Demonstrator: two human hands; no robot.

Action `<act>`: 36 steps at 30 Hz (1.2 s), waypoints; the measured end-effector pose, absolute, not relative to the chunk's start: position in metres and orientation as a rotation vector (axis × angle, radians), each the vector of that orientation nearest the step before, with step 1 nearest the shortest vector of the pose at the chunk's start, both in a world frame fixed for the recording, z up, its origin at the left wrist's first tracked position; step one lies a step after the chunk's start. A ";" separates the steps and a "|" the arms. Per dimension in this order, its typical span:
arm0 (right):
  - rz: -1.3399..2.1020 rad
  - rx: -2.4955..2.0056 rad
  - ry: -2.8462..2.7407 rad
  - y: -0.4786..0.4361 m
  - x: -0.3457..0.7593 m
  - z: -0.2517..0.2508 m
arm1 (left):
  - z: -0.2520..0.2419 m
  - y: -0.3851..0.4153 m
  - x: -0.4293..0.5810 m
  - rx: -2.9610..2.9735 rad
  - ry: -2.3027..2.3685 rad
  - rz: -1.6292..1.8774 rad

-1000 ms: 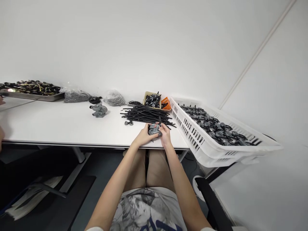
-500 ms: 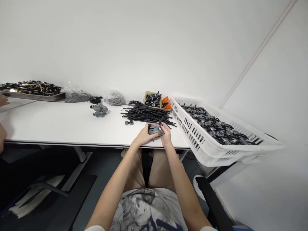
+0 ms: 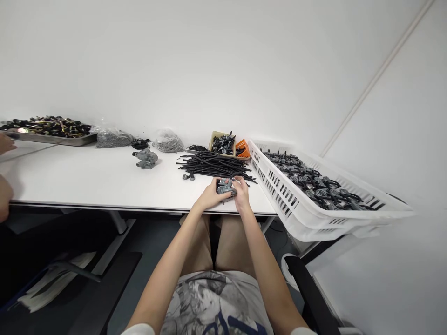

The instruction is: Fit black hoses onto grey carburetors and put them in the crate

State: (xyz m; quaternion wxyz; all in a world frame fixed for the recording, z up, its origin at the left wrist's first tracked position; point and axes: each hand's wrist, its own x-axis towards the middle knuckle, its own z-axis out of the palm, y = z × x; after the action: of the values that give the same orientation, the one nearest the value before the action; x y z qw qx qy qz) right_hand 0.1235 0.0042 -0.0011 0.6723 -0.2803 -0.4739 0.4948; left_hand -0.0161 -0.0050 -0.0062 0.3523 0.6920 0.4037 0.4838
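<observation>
My left hand (image 3: 210, 195) is closed around the left side of a grey carburetor (image 3: 225, 187), held low over the front edge of the white table (image 3: 104, 181). My right hand (image 3: 241, 194) grips the same carburetor from the right, its fingers by a short black hose at the top. Those fingers partly cover the hose. Just beyond the hands lies a pile of black hoses (image 3: 213, 164). Two small black-and-grey fittings (image 3: 188, 177) rest left of the hands. Another grey carburetor (image 3: 145, 158) stands farther left on the table.
At right, a white basket (image 3: 279, 190) holds rows of carburetors with black hoses. A yellow bin (image 3: 211, 143) and an orange bin (image 3: 247, 151) stand behind the hoses. Clear bags (image 3: 167, 141) and a metal tray (image 3: 75, 141) line the wall. A co-worker's hand (image 3: 5, 143) shows at far left.
The black hose that stuck up from the carburetor now lies lower, bent beneath my right fingers. My left hand keeps its hold. The view has shifted slightly.
</observation>
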 end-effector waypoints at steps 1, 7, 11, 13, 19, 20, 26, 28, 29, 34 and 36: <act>1.117 -0.620 -1.050 0.004 0.124 -0.001 | -0.006 -0.005 -0.016 1.794 1.043 1.252; 1.132 -0.599 -1.044 0.008 0.126 -0.006 | -0.004 -0.007 -0.017 1.768 1.056 1.227; 1.102 -0.612 -1.080 0.012 0.127 -0.010 | -0.004 -0.007 -0.016 1.762 1.062 1.248; 1.099 -0.613 -1.068 0.013 0.127 -0.011 | -0.004 -0.007 -0.016 1.763 1.056 1.242; 1.114 -0.582 -1.036 0.012 0.126 -0.011 | -0.004 -0.006 -0.016 1.792 1.042 1.242; 1.108 -0.585 -1.039 0.011 0.126 -0.010 | -0.005 -0.006 -0.017 1.796 1.041 1.244; 1.104 -0.609 -1.115 0.007 0.126 -0.006 | -0.007 -0.004 -0.017 1.786 1.028 1.250; 1.099 -0.617 -1.132 0.006 0.125 -0.005 | -0.006 -0.005 -0.017 1.788 1.034 1.253; 1.097 -0.624 -1.129 0.005 0.125 -0.004 | -0.005 -0.006 -0.016 1.792 1.041 1.256; 1.093 -0.652 -1.110 0.006 0.124 -0.004 | -0.001 -0.011 -0.016 1.777 1.068 1.257; 1.088 -0.652 -1.126 0.006 0.124 -0.004 | -0.001 -0.011 -0.016 1.769 1.060 1.260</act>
State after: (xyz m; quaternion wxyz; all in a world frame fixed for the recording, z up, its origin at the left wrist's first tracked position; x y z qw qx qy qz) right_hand 0.1244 0.0058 -0.0040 0.6616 -0.2882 -0.4978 0.4811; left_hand -0.0159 -0.0111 -0.0010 0.3547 0.6843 0.4103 0.4874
